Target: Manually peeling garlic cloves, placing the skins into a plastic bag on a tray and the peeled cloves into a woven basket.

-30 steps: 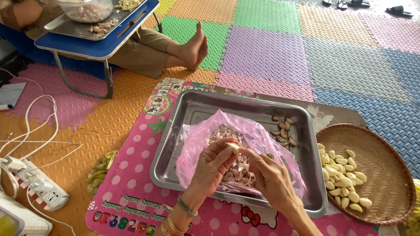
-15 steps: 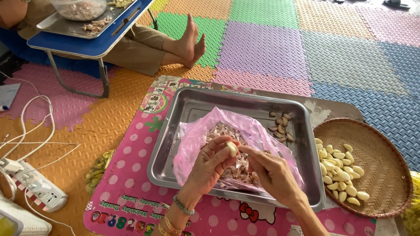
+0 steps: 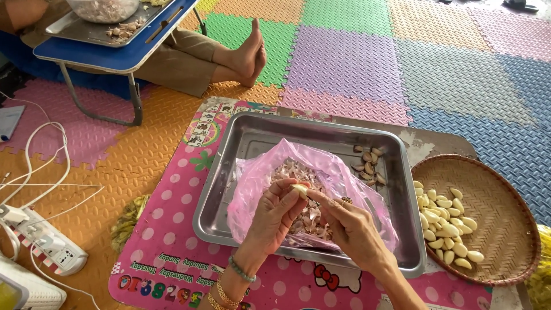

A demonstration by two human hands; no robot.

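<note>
My left hand (image 3: 275,215) pinches a pale garlic clove (image 3: 299,189) between thumb and fingers. My right hand (image 3: 347,227) meets it from the right, its fingertips touching the same clove. Both hands hover over a pink plastic bag (image 3: 336,172) holding garlic skins, which lies inside a steel tray (image 3: 247,143). Several unpeeled cloves (image 3: 368,163) lie loose in the tray's right half.
A round woven basket (image 3: 499,212) with several peeled cloves (image 3: 447,224) sits right of the tray. The tray rests on a pink dotted mat (image 3: 166,252). Another person's foot (image 3: 247,54) and a blue folding table (image 3: 109,49) are at the back left. A white power strip (image 3: 46,238) lies left.
The camera view has shifted slightly. Both hands stay together on the clove above the bag, with small finger movements.
</note>
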